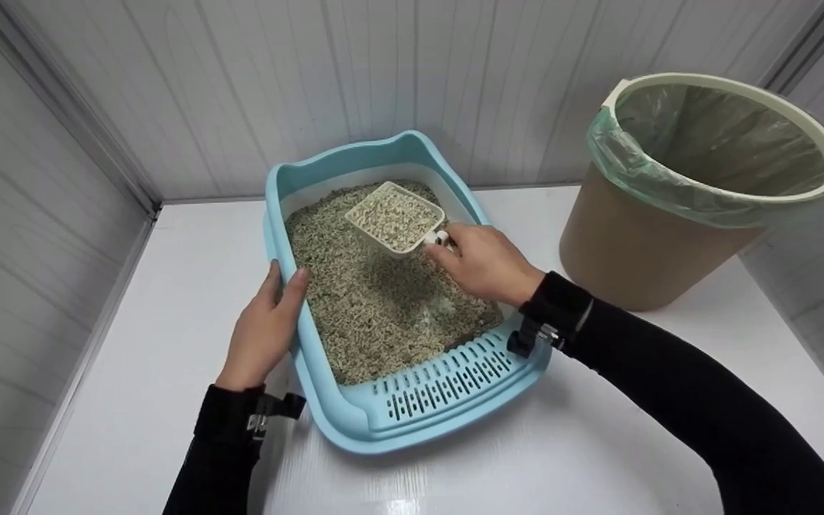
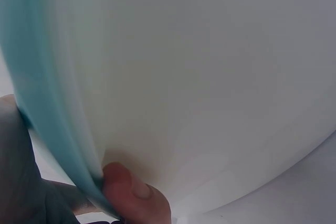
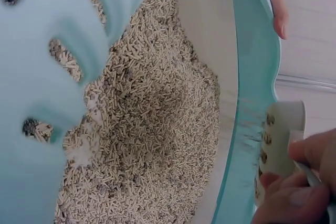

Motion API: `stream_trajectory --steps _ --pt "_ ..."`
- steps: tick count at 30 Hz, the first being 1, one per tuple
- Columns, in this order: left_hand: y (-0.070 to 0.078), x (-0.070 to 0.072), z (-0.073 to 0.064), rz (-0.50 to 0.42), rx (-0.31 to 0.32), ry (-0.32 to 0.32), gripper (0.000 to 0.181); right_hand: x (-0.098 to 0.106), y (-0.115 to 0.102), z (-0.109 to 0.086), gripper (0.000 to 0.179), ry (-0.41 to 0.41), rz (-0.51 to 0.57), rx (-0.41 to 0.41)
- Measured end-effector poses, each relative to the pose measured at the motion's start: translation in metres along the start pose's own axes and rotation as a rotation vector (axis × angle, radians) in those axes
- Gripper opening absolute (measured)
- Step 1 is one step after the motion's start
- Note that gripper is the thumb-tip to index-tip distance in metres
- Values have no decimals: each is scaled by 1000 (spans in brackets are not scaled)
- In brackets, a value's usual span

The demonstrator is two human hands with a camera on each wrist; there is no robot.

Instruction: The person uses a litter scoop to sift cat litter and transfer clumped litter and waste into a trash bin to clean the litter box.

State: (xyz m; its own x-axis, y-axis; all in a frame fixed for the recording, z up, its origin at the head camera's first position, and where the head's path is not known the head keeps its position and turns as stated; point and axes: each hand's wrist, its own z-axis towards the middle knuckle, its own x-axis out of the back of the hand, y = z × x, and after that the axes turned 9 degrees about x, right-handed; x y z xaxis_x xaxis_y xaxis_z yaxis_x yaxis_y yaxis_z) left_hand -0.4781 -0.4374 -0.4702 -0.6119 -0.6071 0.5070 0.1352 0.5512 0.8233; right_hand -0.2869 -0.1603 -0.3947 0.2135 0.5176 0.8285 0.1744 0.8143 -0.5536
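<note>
Your right hand is gripping the loaded scoop, left hand holding the tray; tilting's risking spilled pellets!

White surface, blue litter tray, brown bin on it

Soft shadow on the litter, glare on the white surface — left wrist view (dim) blurred.

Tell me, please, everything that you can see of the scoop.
The scoop is off-white and looks plastic, with a squarish, walled basin and a row of openings. Pale pellets fill the basin. The right hand grips its handle, largely hidden, holding it above the litter in the blue tray. Blurred streaks beneath it look like falling bits.
</note>
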Motion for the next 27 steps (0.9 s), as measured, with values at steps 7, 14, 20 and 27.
stream_trajectory --steps 7,14,20,27 --pt "-2 -1 1 0 0 6 108 2 -1 -1 34 -1 -16 21" --pt "-1 -1 1 8 -1 16 108 6 1 -3 35 11 -17 21" --pt "-1 -1 1 7 6 11 108 9 -1 -4 36 -2 -3 0" --pt "-1 -1 2 6 3 7 108 12 0 -4 35 13 -32 -3"
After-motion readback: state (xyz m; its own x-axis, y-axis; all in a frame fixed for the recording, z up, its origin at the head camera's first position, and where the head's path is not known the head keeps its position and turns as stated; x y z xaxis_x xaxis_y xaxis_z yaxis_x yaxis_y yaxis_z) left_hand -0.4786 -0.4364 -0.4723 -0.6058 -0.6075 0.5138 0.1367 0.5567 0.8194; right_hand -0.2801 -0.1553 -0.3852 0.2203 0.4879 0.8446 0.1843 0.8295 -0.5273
